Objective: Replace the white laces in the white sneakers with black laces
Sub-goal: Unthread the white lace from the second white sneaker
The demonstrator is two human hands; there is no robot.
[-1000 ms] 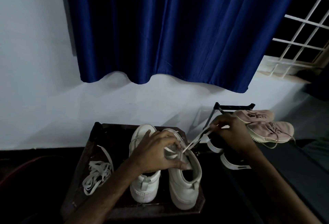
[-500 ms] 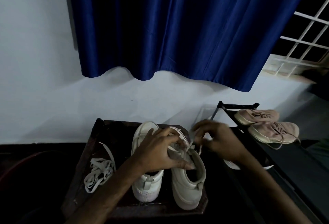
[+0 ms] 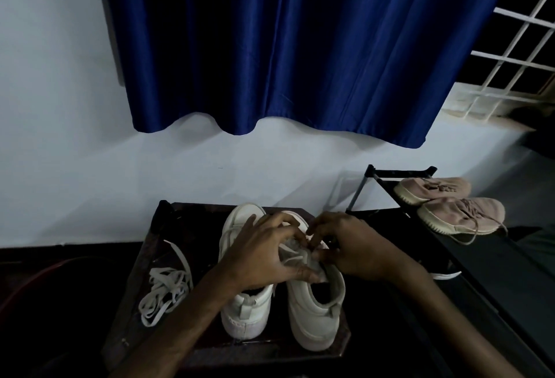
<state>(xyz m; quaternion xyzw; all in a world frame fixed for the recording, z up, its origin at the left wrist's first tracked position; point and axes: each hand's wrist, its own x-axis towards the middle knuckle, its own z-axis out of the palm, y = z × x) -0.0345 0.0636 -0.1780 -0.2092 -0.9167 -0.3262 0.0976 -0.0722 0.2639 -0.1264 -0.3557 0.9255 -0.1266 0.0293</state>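
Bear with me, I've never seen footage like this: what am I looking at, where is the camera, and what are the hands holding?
No machine here: a person wears one camera on the head, looking down at their own bare hands. On a dark table stand two white sneakers, with a loose white lace beside them. The left hand grips the sneaker nearer the rack; the right hand pinches the threaded lace on it. Pink shoes sit on the black rack.
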